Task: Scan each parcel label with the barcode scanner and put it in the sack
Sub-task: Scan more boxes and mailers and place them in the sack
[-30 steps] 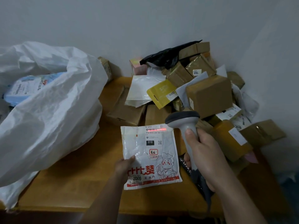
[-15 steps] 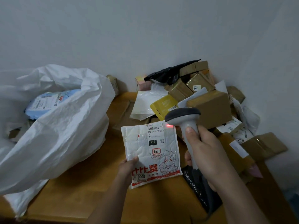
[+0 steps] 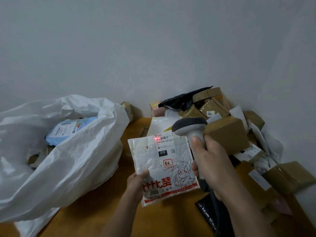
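Note:
My left hand (image 3: 136, 183) pinches the lower left corner of a white padded mailer (image 3: 160, 166) with red print and a cartoon figure, held up over the table. Its label faces me, and a red scan light falls on the left end of the barcode near the top edge. My right hand (image 3: 212, 161) grips the handle of a grey barcode scanner (image 3: 189, 125), whose dark head sits just right of the mailer's top corner. The white sack (image 3: 71, 161) lies open at the left with a light blue parcel (image 3: 68, 130) inside.
A heap of brown boxes (image 3: 227, 132), white mailers and a black bag (image 3: 184, 98) fills the back right corner against the wall. A black packet (image 3: 205, 212) lies on the wooden table (image 3: 95, 218) under my right wrist. Brown boxes (image 3: 289, 177) reach the right edge.
The camera has tilted up, so everything sits lower in view. The mailer has risen closer to the scanner, and the red light has shrunk from a line across the barcode to a spot at its left end.

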Available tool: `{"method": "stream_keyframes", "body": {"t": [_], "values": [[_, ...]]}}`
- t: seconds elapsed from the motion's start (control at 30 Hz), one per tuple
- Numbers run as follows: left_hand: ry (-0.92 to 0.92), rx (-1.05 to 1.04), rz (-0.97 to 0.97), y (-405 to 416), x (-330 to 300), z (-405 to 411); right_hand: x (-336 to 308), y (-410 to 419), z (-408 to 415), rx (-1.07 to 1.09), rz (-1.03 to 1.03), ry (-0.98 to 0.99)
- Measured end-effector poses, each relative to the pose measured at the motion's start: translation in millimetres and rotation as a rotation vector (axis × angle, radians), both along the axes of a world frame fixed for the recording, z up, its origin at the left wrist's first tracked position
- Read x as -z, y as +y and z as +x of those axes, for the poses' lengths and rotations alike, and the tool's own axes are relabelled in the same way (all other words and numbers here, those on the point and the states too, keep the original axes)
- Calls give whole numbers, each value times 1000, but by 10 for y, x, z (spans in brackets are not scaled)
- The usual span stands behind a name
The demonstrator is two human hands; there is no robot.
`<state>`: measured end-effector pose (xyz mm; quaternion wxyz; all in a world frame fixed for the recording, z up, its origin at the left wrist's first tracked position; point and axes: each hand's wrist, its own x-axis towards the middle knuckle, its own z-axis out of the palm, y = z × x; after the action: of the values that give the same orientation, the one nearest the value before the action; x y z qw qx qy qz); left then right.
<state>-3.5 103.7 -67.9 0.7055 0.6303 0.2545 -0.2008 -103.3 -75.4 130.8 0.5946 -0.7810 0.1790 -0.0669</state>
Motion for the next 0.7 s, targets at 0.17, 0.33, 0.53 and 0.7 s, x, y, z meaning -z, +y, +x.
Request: {"method": "stream_keyframes", "body": {"t": [0.17,0.33,0.53,0.7], "values": [[-32,4,-2,-22,-135,57,-35,-31,79,-14,-29,-23],[-35,-10,-3,-59,-177,88,-46,-77,131,-26,-13,-11],[4,-27,8,-88,-77,100,-11,-154,147,-43,-19,26],[49,-50,43,-127,26,95,-32,-232,74,-46,19,26]]}}
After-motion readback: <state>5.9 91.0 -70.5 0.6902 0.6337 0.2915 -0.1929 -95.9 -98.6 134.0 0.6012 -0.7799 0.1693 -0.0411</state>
